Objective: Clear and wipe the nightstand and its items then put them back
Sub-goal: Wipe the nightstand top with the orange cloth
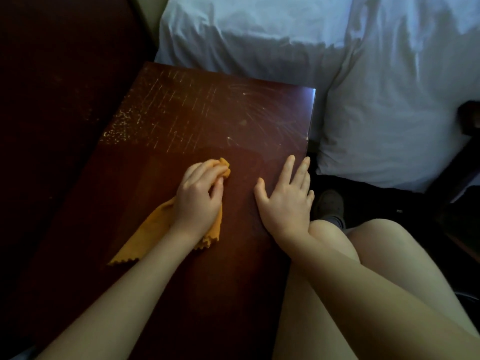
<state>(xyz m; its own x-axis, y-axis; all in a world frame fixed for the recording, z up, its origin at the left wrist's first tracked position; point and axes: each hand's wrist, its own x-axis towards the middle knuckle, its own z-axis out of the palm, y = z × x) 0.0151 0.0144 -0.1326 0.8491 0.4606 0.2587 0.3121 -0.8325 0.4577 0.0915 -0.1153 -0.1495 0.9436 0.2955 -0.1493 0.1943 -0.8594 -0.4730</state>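
Nightstand tabletop (197, 120): left hand (198, 196) grips bunched orange cloth (155, 235), pressing down; right hand (284, 197) flat, fingers spread, near right edge.

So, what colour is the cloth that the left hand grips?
The zigzag-edged cloth is plain orange; the head view shows it.

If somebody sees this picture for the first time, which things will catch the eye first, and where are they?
The orange cloth stands out most: the left hand grips it on the dark wooden nightstand, near the middle of the top. Beside it, the right hand lies flat with straight fingers near the right edge. Pale scratches mark the far part of the top, and white bedding fills the upper right.
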